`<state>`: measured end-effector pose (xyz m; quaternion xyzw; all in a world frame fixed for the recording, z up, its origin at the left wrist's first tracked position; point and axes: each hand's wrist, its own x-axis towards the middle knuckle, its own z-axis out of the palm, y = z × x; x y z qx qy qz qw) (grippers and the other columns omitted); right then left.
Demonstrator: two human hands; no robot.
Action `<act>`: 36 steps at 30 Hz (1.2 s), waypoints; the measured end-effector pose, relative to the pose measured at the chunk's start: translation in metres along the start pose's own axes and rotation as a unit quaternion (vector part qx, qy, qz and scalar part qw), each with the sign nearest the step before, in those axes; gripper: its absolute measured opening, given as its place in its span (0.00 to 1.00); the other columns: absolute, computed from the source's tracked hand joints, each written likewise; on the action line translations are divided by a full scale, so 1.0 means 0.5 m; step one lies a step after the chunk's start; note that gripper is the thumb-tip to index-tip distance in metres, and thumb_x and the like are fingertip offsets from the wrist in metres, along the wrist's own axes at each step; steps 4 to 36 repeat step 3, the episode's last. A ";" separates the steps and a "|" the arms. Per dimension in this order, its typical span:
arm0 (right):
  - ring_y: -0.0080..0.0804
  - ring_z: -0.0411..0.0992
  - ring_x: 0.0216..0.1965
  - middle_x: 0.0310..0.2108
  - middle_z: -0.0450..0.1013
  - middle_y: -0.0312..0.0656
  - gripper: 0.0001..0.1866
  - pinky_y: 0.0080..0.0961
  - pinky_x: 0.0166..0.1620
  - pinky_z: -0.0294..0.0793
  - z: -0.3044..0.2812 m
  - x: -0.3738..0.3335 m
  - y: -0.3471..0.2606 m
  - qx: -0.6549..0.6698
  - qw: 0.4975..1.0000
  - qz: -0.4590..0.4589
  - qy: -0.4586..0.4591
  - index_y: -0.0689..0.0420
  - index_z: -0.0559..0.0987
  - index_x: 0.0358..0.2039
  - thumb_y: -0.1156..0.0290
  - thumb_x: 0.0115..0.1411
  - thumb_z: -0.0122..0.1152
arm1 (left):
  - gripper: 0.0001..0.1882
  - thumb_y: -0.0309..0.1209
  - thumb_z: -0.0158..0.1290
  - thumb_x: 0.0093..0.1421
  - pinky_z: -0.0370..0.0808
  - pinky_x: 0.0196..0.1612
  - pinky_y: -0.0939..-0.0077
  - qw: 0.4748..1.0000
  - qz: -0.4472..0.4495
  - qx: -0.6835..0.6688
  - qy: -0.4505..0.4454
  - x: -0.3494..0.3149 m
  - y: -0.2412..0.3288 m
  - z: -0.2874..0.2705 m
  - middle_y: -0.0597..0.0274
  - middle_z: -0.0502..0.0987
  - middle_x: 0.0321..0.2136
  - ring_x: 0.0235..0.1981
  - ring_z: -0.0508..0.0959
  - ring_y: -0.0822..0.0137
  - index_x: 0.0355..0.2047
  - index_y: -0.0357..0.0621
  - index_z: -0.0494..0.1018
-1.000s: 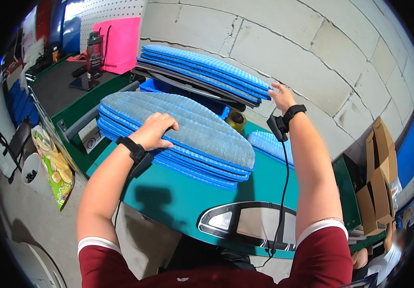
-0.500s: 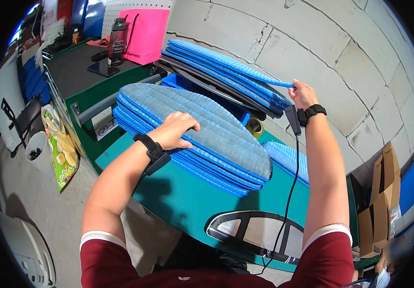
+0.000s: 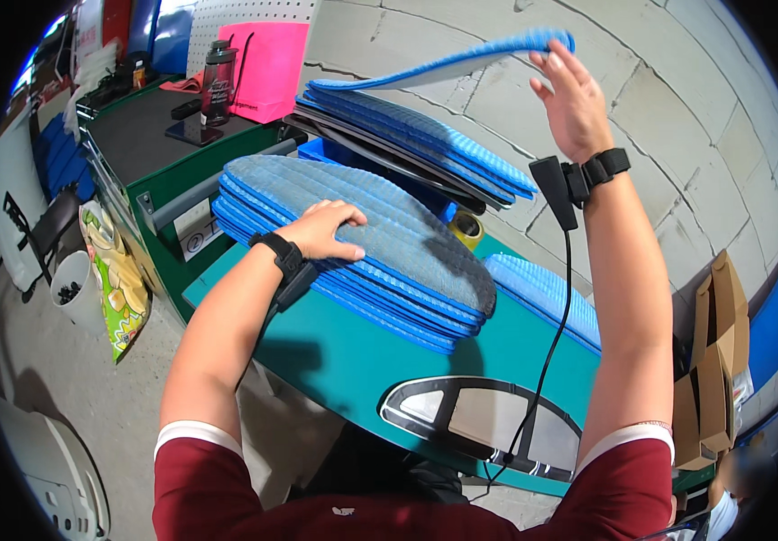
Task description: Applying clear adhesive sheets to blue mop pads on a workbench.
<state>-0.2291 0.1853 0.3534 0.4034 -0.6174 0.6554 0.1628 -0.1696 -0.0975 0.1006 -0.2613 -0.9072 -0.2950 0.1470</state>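
In the middle lies a thick stack of long blue-edged pads (image 3: 389, 221), pointed oval in shape, with a grey quilted face on top. My left hand (image 3: 324, 233) rests on its near side, thumb and fingers apart. At the upper right my right hand (image 3: 578, 108) pinches the tip of a single blue pad (image 3: 457, 65) between thumb and fingers. This pad bends upward, its far left end still touching a second stack of blue pads (image 3: 416, 126) behind. Each wrist wears a black strap with a small box; a cable hangs from the right one.
The stacks are on a green table (image 3: 335, 383), with a black-framed panel (image 3: 488, 419) near its front edge. A tape roll (image 3: 466, 230) and another blue pad (image 3: 547, 293) lie to the right. A bottle (image 3: 218, 83) and pink bag (image 3: 267, 68) stand at back left; cardboard boxes (image 3: 709, 397) stand right.
My right hand has moved up, raising the end of the top pad off the back stack. My left hand has stayed on the middle stack, and the view has shifted slightly.
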 end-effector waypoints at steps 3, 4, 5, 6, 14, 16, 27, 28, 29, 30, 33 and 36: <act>0.31 0.62 0.53 0.52 0.63 0.41 0.30 0.30 0.49 0.62 0.037 -0.033 -0.105 0.023 0.982 -0.097 -0.159 0.62 0.58 0.57 0.67 0.57 0.55 | 0.33 0.48 0.55 0.50 0.61 0.52 0.66 0.975 -0.120 -0.187 -0.020 0.029 0.002 -0.005 0.58 0.70 0.41 0.48 0.66 0.61 0.53 0.44 0.63; 0.31 0.62 0.53 0.52 0.63 0.41 0.30 0.30 0.49 0.62 0.037 -0.033 -0.105 0.023 0.982 -0.097 -0.159 0.62 0.58 0.57 0.67 0.57 0.55 | 0.33 0.48 0.55 0.50 0.61 0.52 0.66 0.975 -0.120 -0.187 -0.020 0.029 0.002 -0.005 0.58 0.70 0.41 0.48 0.66 0.61 0.53 0.44 0.63; 0.31 0.62 0.53 0.52 0.63 0.41 0.30 0.30 0.49 0.62 0.037 -0.033 -0.105 0.023 0.982 -0.097 -0.159 0.62 0.58 0.57 0.67 0.57 0.55 | 0.33 0.48 0.55 0.50 0.61 0.52 0.66 0.975 -0.120 -0.187 -0.020 0.029 0.002 -0.005 0.58 0.70 0.41 0.48 0.66 0.61 0.53 0.44 0.63; 0.31 0.62 0.53 0.52 0.63 0.41 0.30 0.30 0.49 0.62 0.037 -0.033 -0.105 0.023 0.982 -0.097 -0.159 0.62 0.58 0.57 0.67 0.57 0.55 | 0.33 0.48 0.55 0.50 0.61 0.52 0.66 0.975 -0.120 -0.187 -0.020 0.029 0.002 -0.005 0.58 0.70 0.41 0.48 0.66 0.61 0.53 0.44 0.63; 0.31 0.62 0.53 0.52 0.63 0.41 0.30 0.30 0.49 0.62 0.037 -0.033 -0.105 0.023 0.982 -0.097 -0.159 0.62 0.58 0.57 0.67 0.57 0.55 | 0.33 0.48 0.55 0.50 0.61 0.52 0.66 0.975 -0.120 -0.187 -0.020 0.029 0.002 -0.005 0.58 0.70 0.41 0.48 0.66 0.61 0.53 0.44 0.63; 0.31 0.62 0.53 0.52 0.63 0.41 0.30 0.30 0.49 0.62 0.037 -0.033 -0.105 0.023 0.982 -0.097 -0.159 0.62 0.58 0.57 0.67 0.57 0.55 | 0.33 0.48 0.55 0.50 0.61 0.52 0.66 0.975 -0.120 -0.187 -0.020 0.029 0.002 -0.005 0.58 0.70 0.41 0.48 0.66 0.61 0.53 0.44 0.63; 0.31 0.62 0.53 0.52 0.63 0.41 0.30 0.30 0.49 0.62 0.037 -0.033 -0.105 0.023 0.982 -0.097 -0.159 0.62 0.58 0.57 0.67 0.57 0.55 | 0.33 0.48 0.55 0.50 0.61 0.52 0.66 0.975 -0.120 -0.187 -0.020 0.029 0.002 -0.005 0.58 0.70 0.41 0.48 0.66 0.61 0.53 0.44 0.63; 0.31 0.62 0.53 0.52 0.63 0.41 0.30 0.30 0.49 0.62 0.037 -0.033 -0.105 0.023 0.982 -0.097 -0.159 0.62 0.58 0.57 0.67 0.57 0.55 | 0.33 0.48 0.55 0.50 0.61 0.52 0.66 0.975 -0.120 -0.187 -0.020 0.029 0.002 -0.005 0.58 0.70 0.41 0.48 0.66 0.61 0.53 0.44 0.63; 0.31 0.62 0.53 0.52 0.63 0.41 0.30 0.30 0.49 0.62 0.037 -0.033 -0.105 0.023 0.982 -0.097 -0.159 0.62 0.58 0.57 0.67 0.57 0.55 | 0.33 0.48 0.55 0.50 0.61 0.52 0.66 0.975 -0.120 -0.187 -0.020 0.029 0.002 -0.005 0.58 0.70 0.41 0.48 0.66 0.61 0.53 0.44 0.63; 0.31 0.62 0.53 0.52 0.63 0.41 0.30 0.30 0.49 0.62 0.037 -0.033 -0.105 0.023 0.982 -0.097 -0.159 0.62 0.58 0.57 0.67 0.57 0.55 | 0.33 0.48 0.55 0.50 0.61 0.52 0.66 0.975 -0.120 -0.187 -0.020 0.029 0.002 -0.005 0.58 0.70 0.41 0.48 0.66 0.61 0.53 0.44 0.63; 0.31 0.62 0.53 0.52 0.63 0.41 0.30 0.30 0.49 0.62 0.037 -0.033 -0.105 0.023 0.982 -0.097 -0.159 0.62 0.58 0.57 0.67 0.57 0.55 | 0.33 0.48 0.55 0.50 0.61 0.52 0.66 0.975 -0.120 -0.187 -0.020 0.029 0.002 -0.005 0.58 0.70 0.41 0.48 0.66 0.61 0.53 0.44 0.63; 0.31 0.62 0.53 0.52 0.63 0.41 0.30 0.30 0.49 0.62 0.037 -0.033 -0.105 0.023 0.982 -0.097 -0.159 0.62 0.58 0.57 0.67 0.57 0.55 | 0.33 0.48 0.55 0.50 0.61 0.52 0.66 0.975 -0.120 -0.187 -0.020 0.029 0.002 -0.005 0.58 0.70 0.41 0.48 0.66 0.61 0.53 0.44 0.63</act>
